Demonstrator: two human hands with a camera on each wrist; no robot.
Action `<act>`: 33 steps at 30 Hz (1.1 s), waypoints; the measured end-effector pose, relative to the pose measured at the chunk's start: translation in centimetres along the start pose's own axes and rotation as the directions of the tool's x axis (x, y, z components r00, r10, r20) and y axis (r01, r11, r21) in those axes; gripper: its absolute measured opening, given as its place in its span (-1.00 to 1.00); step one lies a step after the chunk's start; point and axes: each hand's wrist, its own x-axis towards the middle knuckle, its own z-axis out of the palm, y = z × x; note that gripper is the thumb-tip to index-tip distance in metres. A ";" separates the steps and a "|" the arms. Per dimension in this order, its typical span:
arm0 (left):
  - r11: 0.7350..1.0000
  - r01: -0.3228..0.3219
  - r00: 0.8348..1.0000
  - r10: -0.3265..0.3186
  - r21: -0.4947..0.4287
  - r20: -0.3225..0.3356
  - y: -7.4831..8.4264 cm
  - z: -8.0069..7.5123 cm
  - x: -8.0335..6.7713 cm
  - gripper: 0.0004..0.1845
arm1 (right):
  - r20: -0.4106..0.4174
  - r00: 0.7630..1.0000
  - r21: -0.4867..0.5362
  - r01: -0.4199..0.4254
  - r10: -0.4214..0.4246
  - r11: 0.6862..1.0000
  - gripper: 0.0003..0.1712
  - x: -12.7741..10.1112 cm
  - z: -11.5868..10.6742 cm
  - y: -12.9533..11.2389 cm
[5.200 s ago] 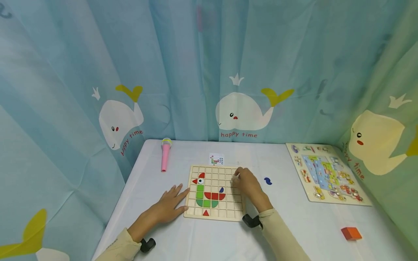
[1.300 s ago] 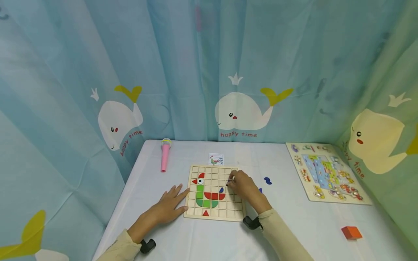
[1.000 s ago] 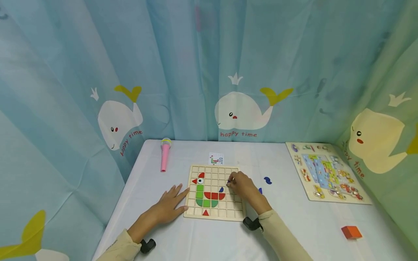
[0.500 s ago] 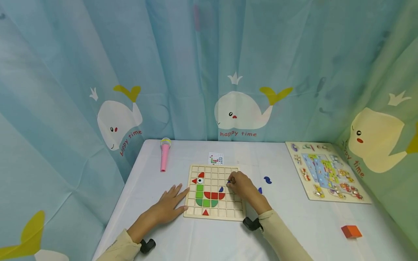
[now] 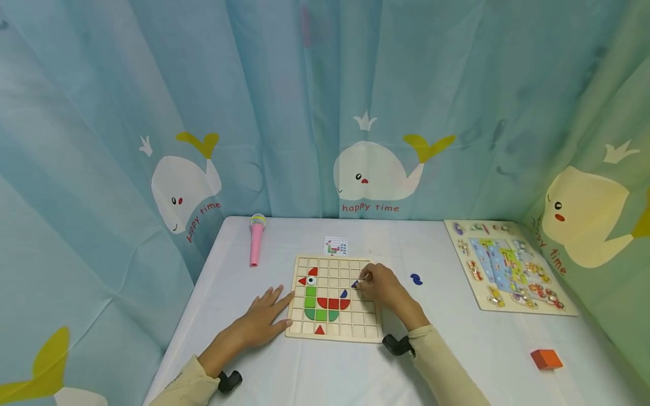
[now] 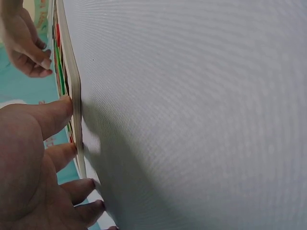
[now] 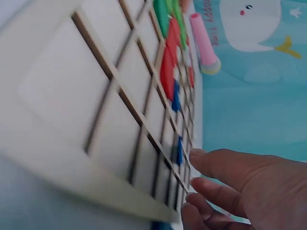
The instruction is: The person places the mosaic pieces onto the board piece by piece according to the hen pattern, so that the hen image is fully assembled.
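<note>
A wooden grid board (image 5: 332, 324) lies on the white table, with a bird shape of red, green and blue pieces on it. My left hand (image 5: 264, 318) lies flat on the table, fingertips against the board's left edge (image 6: 74, 96). My right hand (image 5: 378, 285) rests over the board's right side. Its index fingertip (image 7: 194, 155) touches a small blue piece (image 5: 355, 283) lying in a grid cell (image 7: 179, 149). Another blue piece (image 5: 344, 294) sits just left of it, above the red row.
A pattern card (image 5: 336, 247) lies behind the board and a pink toy microphone (image 5: 256, 242) to its left. A loose blue wavy piece (image 5: 416, 279) lies to its right. Further right are a picture puzzle board (image 5: 508, 270) and an orange block (image 5: 546, 359). Curtains surround the table.
My right hand carried a small blue piece from the board's upper right to a cell further left. The piece now lies in the cell at my fingertips. The left hand has not moved.
</note>
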 end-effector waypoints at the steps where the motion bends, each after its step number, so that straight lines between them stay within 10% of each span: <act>1: 1.000 0.000 1.000 0.000 0.001 -0.001 0.0 0.0 0.0 -0.31 | -0.005 1.000 -0.008 -0.003 0.003 1.000 -0.81 0.0 -0.4 0.2; 17: 1.000 0.004 1.000 -0.004 0.007 -0.004 -0.1 0.0 0.0 -0.30 | -0.012 0.967 -0.202 -0.251 0.254 0.947 -0.59 -1.0 -8.4 7.2; 27: 1.000 -0.001 1.000 0.001 0.001 -0.006 -0.1 0.1 -0.1 -0.31 | -0.050 0.995 -0.128 -0.086 0.081 0.988 -0.82 -0.9 -7.2 9.0; 33: 1.000 -0.004 1.000 0.004 0.000 -0.005 0.0 0.0 0.0 -0.31 | -0.090 0.983 -0.141 -0.171 0.159 0.975 -0.74 -0.5 -6.4 9.0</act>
